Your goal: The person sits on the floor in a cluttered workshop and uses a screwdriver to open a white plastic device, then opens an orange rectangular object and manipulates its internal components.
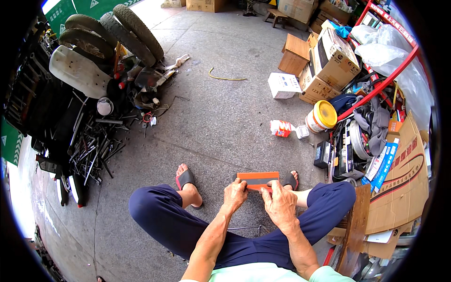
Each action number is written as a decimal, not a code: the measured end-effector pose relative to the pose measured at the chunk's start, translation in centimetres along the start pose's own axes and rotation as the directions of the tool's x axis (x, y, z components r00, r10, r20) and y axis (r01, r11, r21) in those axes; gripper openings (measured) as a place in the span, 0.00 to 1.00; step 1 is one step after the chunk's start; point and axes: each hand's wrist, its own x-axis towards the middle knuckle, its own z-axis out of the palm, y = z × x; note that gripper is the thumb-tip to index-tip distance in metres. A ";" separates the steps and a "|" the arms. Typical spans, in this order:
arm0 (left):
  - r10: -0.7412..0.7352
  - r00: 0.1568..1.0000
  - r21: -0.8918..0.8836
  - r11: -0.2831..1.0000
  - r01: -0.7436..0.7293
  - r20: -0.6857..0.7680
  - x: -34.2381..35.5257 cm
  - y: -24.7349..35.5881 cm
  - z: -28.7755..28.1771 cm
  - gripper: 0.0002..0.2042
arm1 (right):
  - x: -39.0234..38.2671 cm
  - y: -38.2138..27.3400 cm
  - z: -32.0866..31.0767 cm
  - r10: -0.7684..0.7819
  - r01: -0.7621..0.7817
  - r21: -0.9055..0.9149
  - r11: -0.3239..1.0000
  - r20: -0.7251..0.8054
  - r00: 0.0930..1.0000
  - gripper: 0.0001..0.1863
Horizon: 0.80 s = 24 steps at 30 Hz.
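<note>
My left hand (235,192) grips the left end of a flat rectangular orange piece with a dark grey band (257,176), held level between my knees. My right hand (277,201) holds the same piece at its right part, with thumb and fingers at the near edge. I cannot make out whether anything lies under it. Below, a thin metal frame (244,227) shows on the floor, partly hidden by my arms and legs. My sandalled feet rest on either side of the piece.
Left are tyres (134,35), a pale curved panel (77,70) and piled metal tools (94,150). Right are cartons (336,58), a yellow-lidded bucket (320,117), a red metal rack (378,89), cardboard (394,188) and a wooden board (354,225). A yellow cord (228,78) lies ahead.
</note>
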 end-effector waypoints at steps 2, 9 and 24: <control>-0.001 1.000 0.006 1.000 0.001 0.001 0.0 -0.1 0.0 0.05 | 0.0 0.4 0.4 -0.118 0.118 -0.013 0.993 -0.100 0.988 0.17; 0.003 1.000 0.001 1.000 -0.003 -0.022 0.0 -0.2 0.1 0.04 | -0.3 -0.3 0.1 -0.100 0.094 -0.046 0.995 -0.146 0.984 0.16; -0.170 0.978 -0.074 0.981 0.180 0.123 0.5 -0.8 -0.6 0.09 | 0.0 0.3 0.2 -0.072 0.069 -0.040 0.997 -0.106 0.992 0.13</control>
